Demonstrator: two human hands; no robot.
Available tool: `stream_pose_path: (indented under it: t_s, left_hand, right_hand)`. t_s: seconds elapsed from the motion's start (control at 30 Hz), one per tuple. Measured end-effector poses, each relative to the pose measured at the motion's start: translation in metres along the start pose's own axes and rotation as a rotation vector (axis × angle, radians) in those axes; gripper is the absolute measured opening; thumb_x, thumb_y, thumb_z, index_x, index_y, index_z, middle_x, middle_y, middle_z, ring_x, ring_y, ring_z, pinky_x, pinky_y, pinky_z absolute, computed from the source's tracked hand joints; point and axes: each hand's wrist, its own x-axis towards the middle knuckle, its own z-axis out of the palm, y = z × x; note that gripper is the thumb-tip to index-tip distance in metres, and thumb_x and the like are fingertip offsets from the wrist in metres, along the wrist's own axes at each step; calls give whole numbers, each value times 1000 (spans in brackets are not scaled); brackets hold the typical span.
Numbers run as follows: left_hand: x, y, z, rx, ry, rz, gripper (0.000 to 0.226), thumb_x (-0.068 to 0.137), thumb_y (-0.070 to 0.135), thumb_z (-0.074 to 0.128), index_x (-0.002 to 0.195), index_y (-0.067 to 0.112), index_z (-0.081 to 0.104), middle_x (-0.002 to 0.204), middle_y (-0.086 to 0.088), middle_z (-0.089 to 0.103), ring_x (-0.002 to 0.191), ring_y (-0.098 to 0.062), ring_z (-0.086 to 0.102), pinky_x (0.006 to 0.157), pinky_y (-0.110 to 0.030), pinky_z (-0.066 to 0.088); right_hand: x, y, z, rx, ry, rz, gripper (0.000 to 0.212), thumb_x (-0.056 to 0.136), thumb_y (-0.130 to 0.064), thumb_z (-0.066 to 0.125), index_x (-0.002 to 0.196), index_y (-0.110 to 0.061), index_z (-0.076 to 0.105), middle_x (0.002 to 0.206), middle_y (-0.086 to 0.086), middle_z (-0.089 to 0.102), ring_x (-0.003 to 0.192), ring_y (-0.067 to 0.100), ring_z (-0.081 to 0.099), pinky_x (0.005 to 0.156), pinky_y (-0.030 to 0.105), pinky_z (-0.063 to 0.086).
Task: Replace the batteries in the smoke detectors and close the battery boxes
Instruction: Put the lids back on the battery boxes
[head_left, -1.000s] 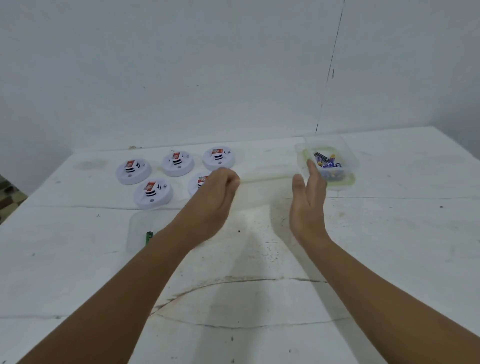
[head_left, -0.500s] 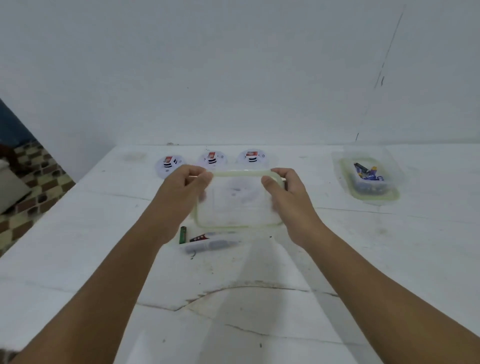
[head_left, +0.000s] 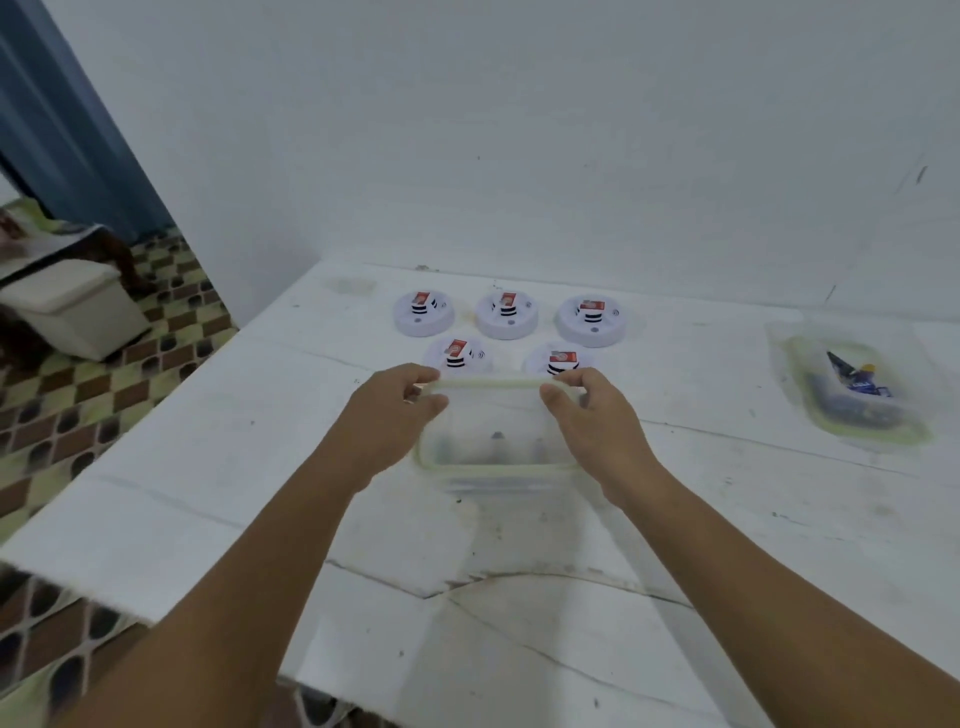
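- Clear plastic, rimmed in pale green: the container (head_left: 493, 431) is what both hands hold, each grip pinching a far corner of its rim, thumb on the near side and fingers curled over the edge.
- The left hand (head_left: 389, 415) takes the left corner and the right hand (head_left: 592, 415) the right, a balanced hold that probably keeps the container level while it is set on the bench (head_left: 727, 519); whether it already rests there is hard to tell.
- Small dark items show blurred inside it, too unclear to name.
- Just beyond the container, five smoke detectors (head_left: 506, 313) lie in two rows, within easy reach of either hand, none opened yet.
- Well off to the right sits a second container (head_left: 857, 400) holding what look like batteries, likely the supply.
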Motion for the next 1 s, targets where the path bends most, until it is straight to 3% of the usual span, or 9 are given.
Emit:
stream_pose_path:
  t_s: [0.13, 0.3, 0.43, 0.53, 0.67, 0.8, 1.0]
  left_hand:
    - [-8, -3, 13, 65, 86, 69, 30, 101, 31, 65, 130, 27, 66, 113, 1, 61, 107, -12, 58, 80, -21, 41]
    - [-18, -15, 22, 29, 190, 125, 29, 99, 31, 68, 127, 27, 67, 114, 0, 55, 91, -1, 57, 84, -16, 41]
    - [-13, -20, 25, 11, 226, 105, 25, 98, 34, 68, 122, 27, 66, 114, 2, 56, 93, -3, 56, 79, -11, 40]
    - [-10, -23, 26, -51, 221, 56, 25, 97, 40, 68, 117, 25, 67, 112, 3, 61, 98, -11, 59, 83, -24, 48]
    - [-16, -26, 29, -131, 222, 7, 25, 98, 44, 67, 112, 24, 68, 98, 14, 64, 86, -5, 59, 71, -22, 45]
    - [-21, -31, 31, -163, 267, 5, 25, 96, 46, 68, 112, 26, 70, 98, 17, 65, 86, -4, 60, 70, -20, 44]
    - [-12, -25, 31, -121, 286, -25, 25, 97, 46, 67, 107, 24, 70, 95, 17, 63, 86, -2, 58, 70, -21, 42]
  right_hand:
    - [-3, 8, -2, 84, -28, 44, 24, 102, -43, 60, 119, -26, 61, 116, -8, 60, 95, -7, 51, 72, 22, 41]
    - [-12, 13, 0, 264, -74, 99, 21, 102, -45, 61, 119, -33, 62, 127, -5, 61, 114, 13, 61, 83, 31, 50]
    - [-7, 6, -2, 292, -71, 142, 22, 102, -41, 62, 114, -23, 63, 120, -3, 64, 96, 13, 62, 65, 23, 47]
    - [-4, 0, -1, 299, -100, 194, 24, 103, -41, 62, 107, -18, 61, 107, -1, 64, 79, 14, 57, 54, 20, 44]
    - [-6, 2, 1, 449, -121, 271, 26, 102, -40, 65, 115, -18, 63, 115, 4, 71, 88, 22, 68, 54, 25, 54]
    - [-8, 8, -2, 492, -130, 261, 27, 101, -39, 66, 119, -19, 67, 117, 4, 74, 96, 23, 73, 61, 29, 59]
    - [3, 1, -4, 378, -153, 260, 25, 102, -38, 64, 110, -15, 64, 105, 3, 72, 79, 17, 68, 52, 22, 54]
